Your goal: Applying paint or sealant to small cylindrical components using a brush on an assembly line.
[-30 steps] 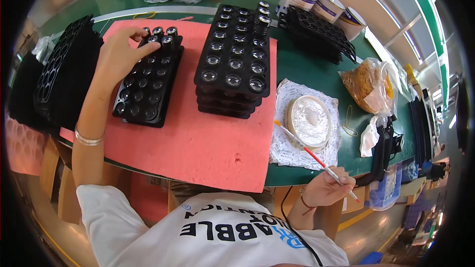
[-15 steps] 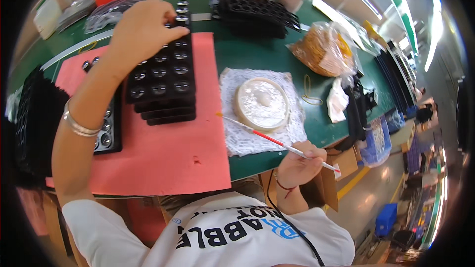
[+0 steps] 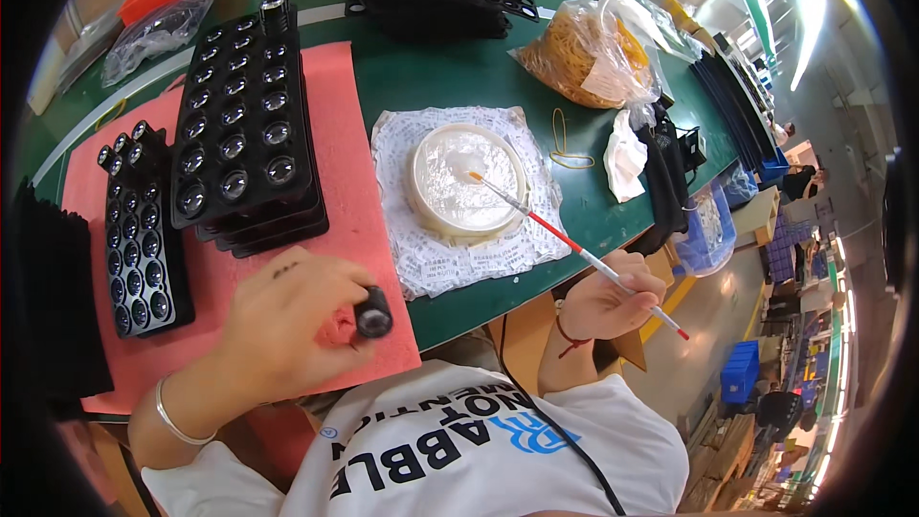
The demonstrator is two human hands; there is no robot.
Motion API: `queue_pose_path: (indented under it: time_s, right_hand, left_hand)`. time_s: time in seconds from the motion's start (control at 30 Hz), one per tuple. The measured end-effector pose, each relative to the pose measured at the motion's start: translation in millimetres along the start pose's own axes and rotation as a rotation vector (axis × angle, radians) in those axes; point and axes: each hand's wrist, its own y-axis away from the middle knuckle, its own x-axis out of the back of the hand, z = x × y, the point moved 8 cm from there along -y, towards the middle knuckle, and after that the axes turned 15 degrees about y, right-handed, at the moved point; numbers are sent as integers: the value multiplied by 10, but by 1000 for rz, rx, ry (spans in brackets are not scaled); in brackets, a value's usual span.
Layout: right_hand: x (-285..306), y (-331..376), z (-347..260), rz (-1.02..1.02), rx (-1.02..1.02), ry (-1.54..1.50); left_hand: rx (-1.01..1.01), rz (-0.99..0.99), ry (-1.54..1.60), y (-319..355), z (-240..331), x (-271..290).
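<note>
Left hand pinches a small lens part; right hand holds a thin brush.

The left hand (image 3: 287, 321) has its grip closed on a small black lens barrel (image 3: 372, 313) over the pink mat (image 3: 287, 421) at the near bench edge, wrist bent inward. At three o'clock the right hand (image 3: 613, 302) clamps a red-and-white brush (image 3: 574, 247), tip on the round white dish (image 3: 466, 180). At eleven o'clock stand stacked black lens trays (image 3: 244, 124).

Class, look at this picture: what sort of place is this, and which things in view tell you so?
Probably a factory assembly bench: stacked black trays filled with small lens-like parts, a green worktable, and blue crates on the shop floor.
</note>
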Motion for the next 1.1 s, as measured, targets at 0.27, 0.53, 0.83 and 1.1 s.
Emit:
queue_pose_path:
  time_s: [0.27,0.53,0.83,1.1]
  right_hand:
    - [-150,80,95,-46,-84,-78]
    - [-259,149,349,41,-507,-492]
    - [-498,321,168,-255,-455,-635]
    - [-503,354,152,-269,-440,-556]
  left_hand:
    - [654,-49,361,280,-541,-173]
    - [842,210,757,437,-789,-180]
    - [881,191,803,428,-795,-148]
    - [862,181,788,438,-803,-157]
